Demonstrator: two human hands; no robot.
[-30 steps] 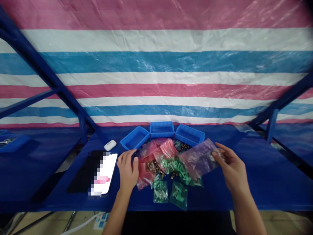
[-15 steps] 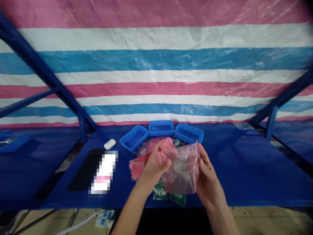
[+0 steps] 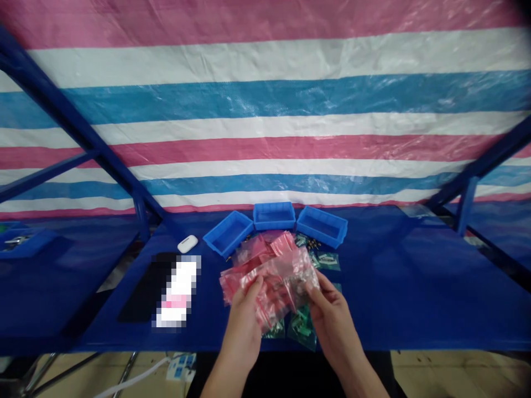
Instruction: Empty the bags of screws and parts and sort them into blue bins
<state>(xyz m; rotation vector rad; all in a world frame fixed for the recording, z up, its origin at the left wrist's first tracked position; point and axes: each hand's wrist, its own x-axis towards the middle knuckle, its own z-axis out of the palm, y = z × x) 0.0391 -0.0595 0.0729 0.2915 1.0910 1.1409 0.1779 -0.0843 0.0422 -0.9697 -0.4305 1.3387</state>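
A clear pinkish plastic bag (image 3: 286,276) is stretched between my two hands above the blue table. My left hand (image 3: 244,315) pinches its left side, thumb on top. On the right side, my right hand (image 3: 329,309) grips the bag's edge between thumb and fingers. Beneath and behind it lies a pile of pink plastic bags (image 3: 257,249). Green bags of small parts (image 3: 302,329) show below the held bag, near the table's front edge. Another small bag with light parts (image 3: 328,261) lies to the right of the pile.
Three blue trays (image 3: 274,215) form an arc behind the pile, with small loose metal parts (image 3: 314,243) close by. A white case (image 3: 187,244), a dark pad (image 3: 145,293) and a blurred-out bright object (image 3: 178,293) lie left. Blue frame bars (image 3: 83,132) slope at both sides.
Both hands have moved left and the held bag has tilted and flattened, lying lower over the pink pile. The small bag on the right and the loose metal parts now show more.
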